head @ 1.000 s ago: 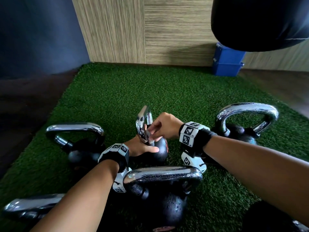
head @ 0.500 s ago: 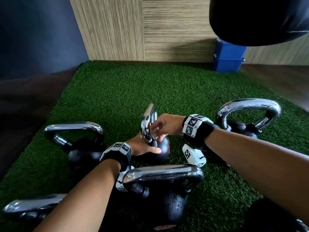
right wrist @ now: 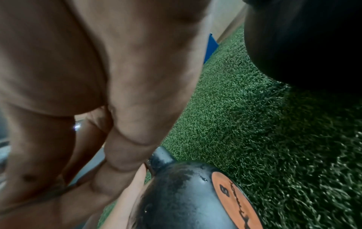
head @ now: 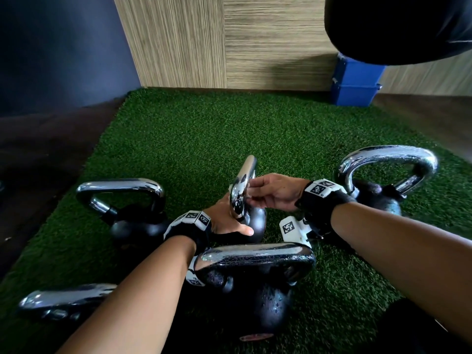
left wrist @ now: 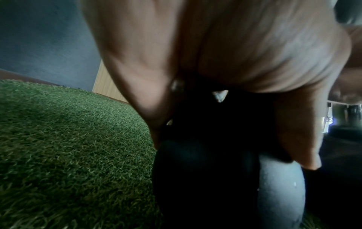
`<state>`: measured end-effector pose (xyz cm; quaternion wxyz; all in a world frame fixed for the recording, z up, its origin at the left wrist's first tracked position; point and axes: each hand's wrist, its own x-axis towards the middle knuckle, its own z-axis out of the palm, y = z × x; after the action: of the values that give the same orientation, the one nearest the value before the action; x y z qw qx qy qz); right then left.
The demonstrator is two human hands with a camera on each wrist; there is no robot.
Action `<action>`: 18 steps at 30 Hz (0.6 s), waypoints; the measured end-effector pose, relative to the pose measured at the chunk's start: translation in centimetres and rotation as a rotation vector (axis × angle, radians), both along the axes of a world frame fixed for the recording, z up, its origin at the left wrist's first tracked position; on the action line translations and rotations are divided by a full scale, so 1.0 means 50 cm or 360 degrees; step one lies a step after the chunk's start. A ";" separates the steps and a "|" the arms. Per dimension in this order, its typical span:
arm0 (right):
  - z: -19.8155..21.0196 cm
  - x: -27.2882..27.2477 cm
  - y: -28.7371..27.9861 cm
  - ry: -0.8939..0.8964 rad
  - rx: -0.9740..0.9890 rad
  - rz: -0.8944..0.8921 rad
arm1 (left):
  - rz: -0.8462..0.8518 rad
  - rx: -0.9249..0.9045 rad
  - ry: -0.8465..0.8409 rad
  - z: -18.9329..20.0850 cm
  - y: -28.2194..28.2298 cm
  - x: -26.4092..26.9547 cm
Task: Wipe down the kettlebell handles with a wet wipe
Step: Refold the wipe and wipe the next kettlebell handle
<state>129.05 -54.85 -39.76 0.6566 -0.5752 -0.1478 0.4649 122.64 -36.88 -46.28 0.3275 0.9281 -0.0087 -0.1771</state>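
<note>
A small black kettlebell (head: 255, 221) stands mid-turf, its chrome handle (head: 244, 182) seen edge-on. My left hand (head: 227, 222) grips its black body, thumb laid across the front. My right hand (head: 258, 191) curls round the handle's side, fingers pinched on it. A pale sliver of the wet wipe (head: 231, 187) peeks out beside the handle; the rest is hidden under the fingers. In the left wrist view my palm covers the dark ball (left wrist: 215, 186). In the right wrist view curled fingers (right wrist: 121, 155) sit above the ball's orange label (right wrist: 233, 199).
Other chrome-handled kettlebells crowd round on the green turf (head: 229, 129): one to the left (head: 120, 187), one to the right (head: 388, 159), a wet one right in front (head: 255, 254), another handle at lower left (head: 66, 297). Blue boxes (head: 357, 80) and a hanging black bag (head: 398, 26) sit far right.
My right hand has slid a little up the chrome handle and its wrist has swung right. The left hand stays on the kettlebell's body.
</note>
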 end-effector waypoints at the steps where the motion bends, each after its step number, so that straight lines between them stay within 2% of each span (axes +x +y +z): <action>1: -0.001 -0.001 -0.001 0.0027 0.0018 0.0003 | -0.0009 -0.0004 0.0006 0.002 -0.001 -0.001; 4: -0.002 -0.004 0.001 0.0085 0.0063 -0.0004 | -0.0005 -0.0011 0.0009 0.001 0.000 -0.002; 10: -0.003 0.005 0.011 0.0141 0.0131 -0.0252 | -0.0006 -0.0008 -0.0016 0.006 -0.005 -0.006; 14: -0.001 0.003 0.014 0.0080 0.0096 -0.0272 | -0.0044 0.0013 -0.0031 0.005 -0.008 -0.010; 18: -0.003 0.010 0.029 -0.0041 0.0083 -0.0470 | -0.0027 -0.0035 -0.0059 0.005 -0.011 -0.008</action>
<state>129.57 -53.42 -39.93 0.7307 -0.5793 -0.0821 0.3517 122.25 -37.40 -46.03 0.3361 0.9274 -0.0246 -0.1624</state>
